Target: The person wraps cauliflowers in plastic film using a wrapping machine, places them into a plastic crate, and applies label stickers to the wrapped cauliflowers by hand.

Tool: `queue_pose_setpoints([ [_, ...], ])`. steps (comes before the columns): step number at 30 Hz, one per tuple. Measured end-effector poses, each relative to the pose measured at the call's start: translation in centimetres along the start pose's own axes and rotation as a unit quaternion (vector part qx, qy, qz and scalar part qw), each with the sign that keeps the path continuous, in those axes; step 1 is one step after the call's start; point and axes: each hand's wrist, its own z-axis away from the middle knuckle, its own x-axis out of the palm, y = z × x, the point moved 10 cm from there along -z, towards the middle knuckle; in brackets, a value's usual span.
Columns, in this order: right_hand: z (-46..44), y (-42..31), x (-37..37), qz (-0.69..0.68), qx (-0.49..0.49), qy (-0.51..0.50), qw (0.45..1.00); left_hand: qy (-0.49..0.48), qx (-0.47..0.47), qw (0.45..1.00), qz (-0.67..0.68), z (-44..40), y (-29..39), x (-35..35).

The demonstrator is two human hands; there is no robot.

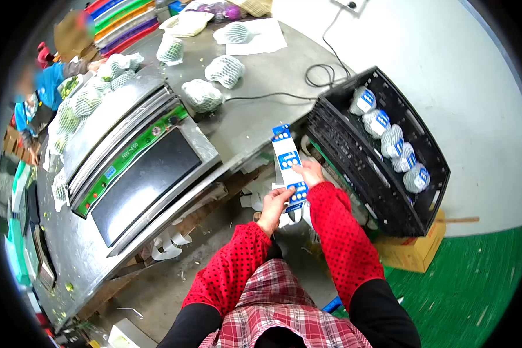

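Observation:
A long strip of blue and white labels (285,158) hangs between my two hands, over the gap at the bench edge. My left hand (271,211) pinches its lower end between thumb and fingers. Higher up, my right hand (311,173) grips the strip's right side, its fingers partly hidden behind it. To the right stands a black plastic crate (409,93), with several net-wrapped bundles (392,141) bearing blue and white labels in a row inside. Left of my hands is a wrapping machine (147,152) with a green panel and a dark flat plate.
Foam-netted produce (225,71) lies on the metal bench (261,75), and more is heaped behind the machine. A black cable (272,94) crosses the bench. Below the crate is a cardboard box (414,252). A co-worker in blue sleeves (51,87) reaches towards the heap at far left.

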Motion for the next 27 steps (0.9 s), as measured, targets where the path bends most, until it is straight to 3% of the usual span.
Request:
queue_pose_setpoints([
  [3, 1.9, -1.1, -0.1, -0.055, 0.006, -0.017, 0.998, 0.068, 0.011, 0.998, -0.006, -4.9, 2.0, -2.3],
  [5, 1.0, 0.4, -0.5, -0.051, 0.012, -0.031, 0.998, 0.034, 0.029, 0.998, 0.036, -10.0, 2.8, -1.3],
  [6, -0.1, 2.4, -1.1, -0.058, 0.024, -0.031, 0.998, 0.064, 0.068, 0.995, 0.037, -10.6, 5.1, -0.7],
  [8, 0.7, 1.5, -0.9, -0.08, 0.054, -0.037, 0.995, 0.064, 0.085, 0.993, -0.048, -13.6, 6.2, -0.4],
  [9, 0.4, 1.8, -1.6, -0.048, 0.057, -0.039, 0.996, 0.079, 0.098, 0.984, -0.126, -15.1, 6.1, -0.8],
  [11, -0.2, 1.0, -3.6, 0.095, 0.027, -0.036, 0.994, 0.052, 0.059, 0.997, -0.022, -14.1, 5.8, -0.5],
  [13, -1.2, -1.5, -5.6, 0.163, -0.066, 0.074, 0.982, 0.071, 0.153, 0.97, -0.174, -14.8, 3.2, -3.0],
  [15, -4.2, -4.9, -4.6, 0.165, -0.102, 0.065, 0.979, 0.131, 0.104, 0.957, -0.239, -10.8, 2.0, -5.5],
  [17, -8.7, -8.9, -0.7, 0.165, -0.179, 0.008, 0.97, -0.011, -0.054, 0.968, -0.245, -5.9, 2.2, -6.1],
  [18, -9.9, -12.0, 1.7, 0.102, -0.187, 0.026, 0.977, -0.017, -0.014, 0.969, -0.247, -4.3, 3.3, -7.5],
  [19, -11.0, -15.4, 4.7, 0.159, -0.19, -0.022, 0.968, -0.021, 0.021, 0.969, -0.246, -2.3, 4.0, -8.7],
  [20, -11.8, -18.6, 7.3, 0.142, -0.191, -0.021, 0.971, 0.016, 0.066, 0.964, -0.259, 0.9, 8.1, -9.5],
  [21, -14.9, -19.4, 9.5, 0.215, -0.217, -0.036, 0.952, 0.058, 0.115, 0.954, -0.271, 4.0, 13.3, -10.0],
  [23, -18.1, -24.5, 14.5, 0.278, -0.331, 0.017, 0.902, 0.147, 0.291, 0.896, -0.301, 9.3, 21.9, -12.6],
  [24, -20.5, -26.6, 17.1, 0.299, -0.403, 0.033, 0.865, 0.197, 0.433, 0.792, -0.384, 11.9, 26.4, -13.2],
  [25, -23.8, -27.6, 19.7, 0.298, -0.375, 0.001, 0.878, 0.273, 0.464, 0.711, -0.452, 13.3, 29.5, -14.5],
  [27, -27.4, -29.8, 22.5, 0.428, -0.391, 0.037, 0.814, 0.351, 0.462, 0.616, -0.533, 13.8, 33.3, -17.8],
])
